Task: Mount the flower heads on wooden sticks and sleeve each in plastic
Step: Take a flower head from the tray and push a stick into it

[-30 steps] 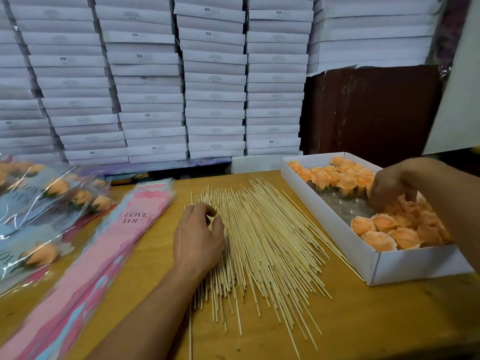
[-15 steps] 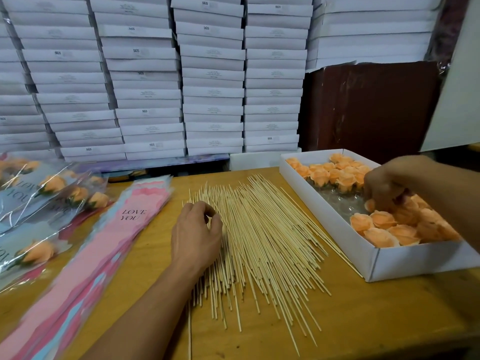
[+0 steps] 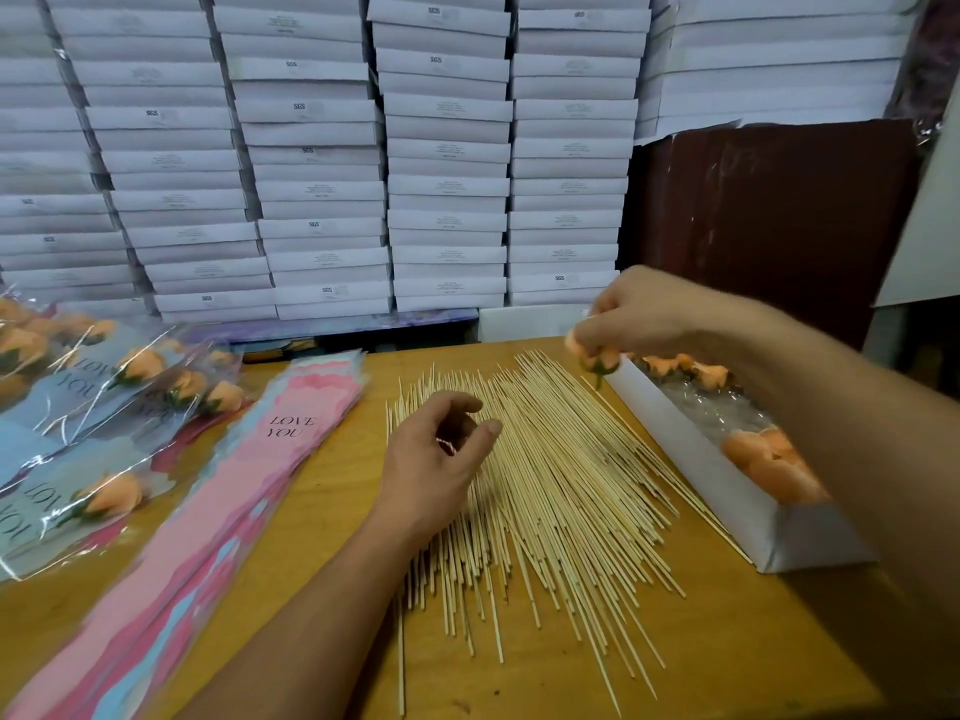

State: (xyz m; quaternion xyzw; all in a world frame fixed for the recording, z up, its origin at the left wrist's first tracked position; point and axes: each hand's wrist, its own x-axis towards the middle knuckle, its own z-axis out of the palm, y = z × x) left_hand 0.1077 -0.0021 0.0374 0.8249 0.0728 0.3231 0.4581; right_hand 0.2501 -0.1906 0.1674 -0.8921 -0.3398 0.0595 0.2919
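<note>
Landmark: the fan of thin, pale wooden sticks [image 3: 545, 491] spread on the yellow wooden table [image 3: 727, 641].
Finished flowers [image 3: 111, 493]: far left of the sticks, peach heads inside glossy crinkled plastic.
Sleeves [image 3: 218, 517]: flat pink and blue stack printed "LOVE YOU", just left of the sticks.
Left hand [image 3: 436, 470]: over the sticks' left part, fingers curled; whether it pinches a stick, I cannot tell.
Right hand [image 3: 628, 319]: above the sticks' far right end, pinching a peach flower head [image 3: 597, 358] with a green base.
Box [image 3: 696, 459]: white cardboard, right of the sticks, holding soft peach heads.
</note>
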